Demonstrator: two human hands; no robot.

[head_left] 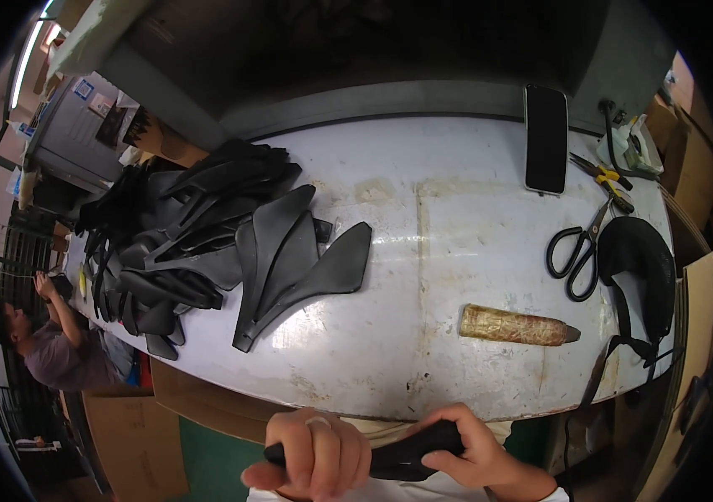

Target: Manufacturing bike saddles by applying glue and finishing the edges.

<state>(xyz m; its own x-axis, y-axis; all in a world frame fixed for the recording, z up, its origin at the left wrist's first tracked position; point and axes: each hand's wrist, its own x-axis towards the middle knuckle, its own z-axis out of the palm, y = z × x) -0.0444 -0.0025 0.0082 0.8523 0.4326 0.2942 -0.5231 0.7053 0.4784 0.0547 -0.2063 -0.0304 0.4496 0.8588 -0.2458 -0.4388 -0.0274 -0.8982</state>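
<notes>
My left hand (320, 453) is wrapped around one end of a black moulded piece (400, 462). My right hand (475, 452) grips its other end, thumb on the near side. The piece lies crosswise just off the table's near edge, its ends partly hidden by my fingers. On the table to the left, similar black curved pieces (197, 226) lie in a heap, several with broad leaf-like ends. A few of them (302, 268) lie at the heap's right side.
A short tool with a brown wrapped handle (514, 325) lies on the white table (390, 326). Farther right are black-handled scissors (584, 253), yellow-and-black pliers (606, 177), a phone (546, 138) and a black strapped item (643, 268). A co-worker (72, 339) sits at far left.
</notes>
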